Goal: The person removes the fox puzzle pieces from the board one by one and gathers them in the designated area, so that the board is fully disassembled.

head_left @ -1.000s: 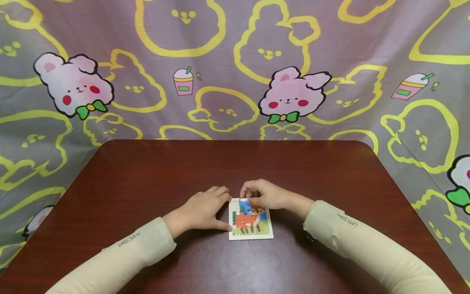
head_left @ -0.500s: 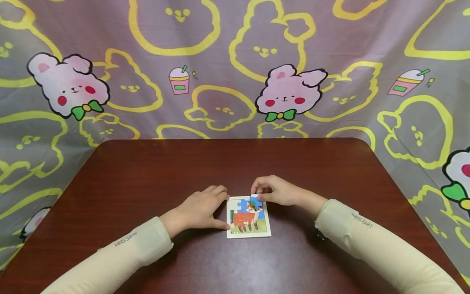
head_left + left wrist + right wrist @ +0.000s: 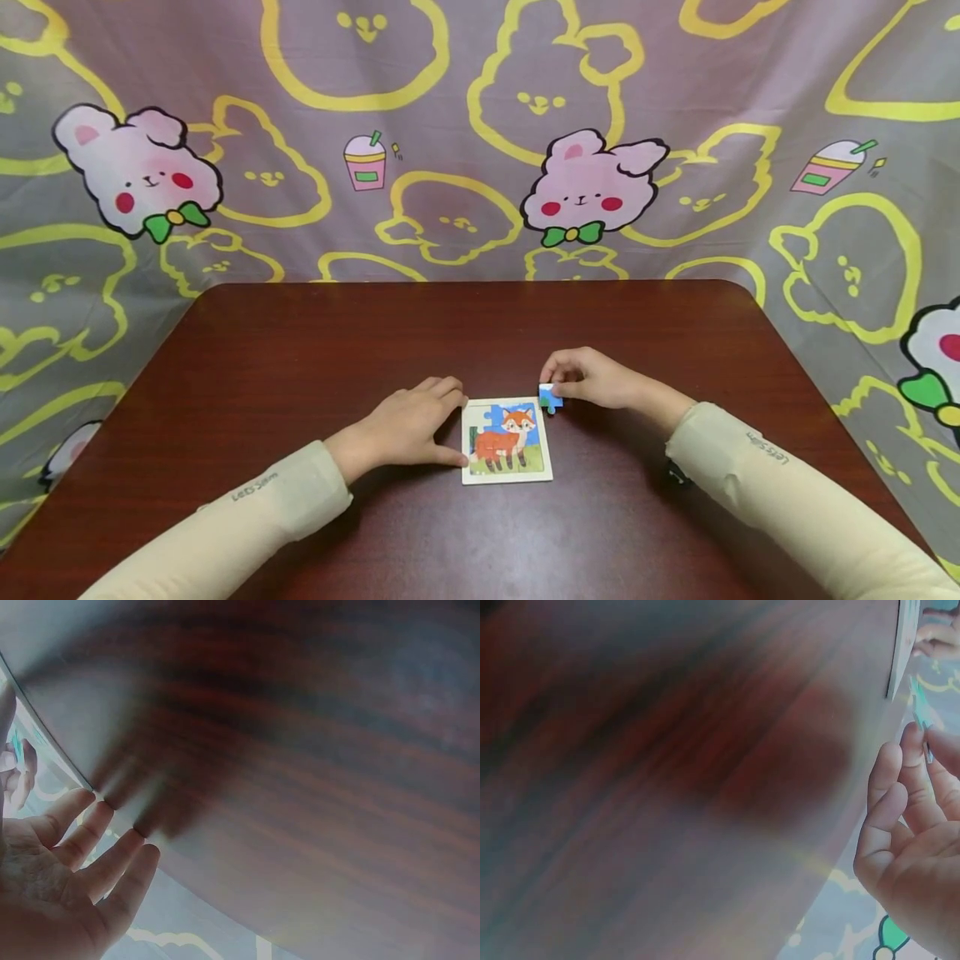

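A fox jigsaw puzzle (image 3: 510,446) lies in its pale frame on the table, its upper left corner bare of pieces. My left hand (image 3: 401,427) rests along the frame's left edge, thumb and fingers spread and fairly straight; the left wrist view shows the fingertips (image 3: 124,881) on the table. Just beyond the frame's upper right corner, my right hand (image 3: 592,379) pinches a blue puzzle piece (image 3: 551,398) with a green patch and a knob pointing down. In the right wrist view the piece (image 3: 920,709) appears edge-on between thumb and fingers, apart from the frame.
The dark red-brown wooden table (image 3: 360,342) reaches back to a patterned curtain (image 3: 450,225) with cartoon animals. More curtain hangs at both sides. Pale sleeves cover both forearms.
My right hand has lifted the blue piece from the puzzle's upper part and carried it right, past the frame's corner. My left hand stays at the frame's left edge.
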`<state>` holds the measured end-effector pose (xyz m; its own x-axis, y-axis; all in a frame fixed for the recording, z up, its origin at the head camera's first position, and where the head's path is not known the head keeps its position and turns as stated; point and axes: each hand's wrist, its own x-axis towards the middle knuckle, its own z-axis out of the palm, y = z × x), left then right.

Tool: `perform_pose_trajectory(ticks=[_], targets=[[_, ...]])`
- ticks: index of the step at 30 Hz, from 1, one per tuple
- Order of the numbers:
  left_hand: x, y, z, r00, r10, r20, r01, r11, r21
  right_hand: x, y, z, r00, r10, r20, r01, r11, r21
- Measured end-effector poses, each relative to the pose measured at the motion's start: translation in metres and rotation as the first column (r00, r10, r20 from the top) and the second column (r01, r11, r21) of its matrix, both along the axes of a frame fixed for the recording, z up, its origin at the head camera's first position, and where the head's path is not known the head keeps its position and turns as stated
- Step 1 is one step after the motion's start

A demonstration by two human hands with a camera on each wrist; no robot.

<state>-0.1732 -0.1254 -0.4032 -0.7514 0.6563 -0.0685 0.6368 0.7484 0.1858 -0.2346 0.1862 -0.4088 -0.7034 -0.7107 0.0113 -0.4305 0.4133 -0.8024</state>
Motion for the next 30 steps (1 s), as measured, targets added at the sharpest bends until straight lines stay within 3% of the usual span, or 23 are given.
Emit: perform_pose_trajectory(ticks=[21, 30], targets=[[-0.001, -0.003, -0.005, 1.000, -0.001, -0.014, 0.001, 1.000, 0.004, -0.015, 0.012, 0.001, 0.992, -0.112, 0.060, 0.110, 0.993, 0.040], [-0.002, -0.002, -0.005, 1.000, -0.006, -0.012, 0.006, 1.000, 0.001, -0.022, 0.014, -0.004, 0.992, -0.130, 0.010, 0.128, 0.989, 0.076]])
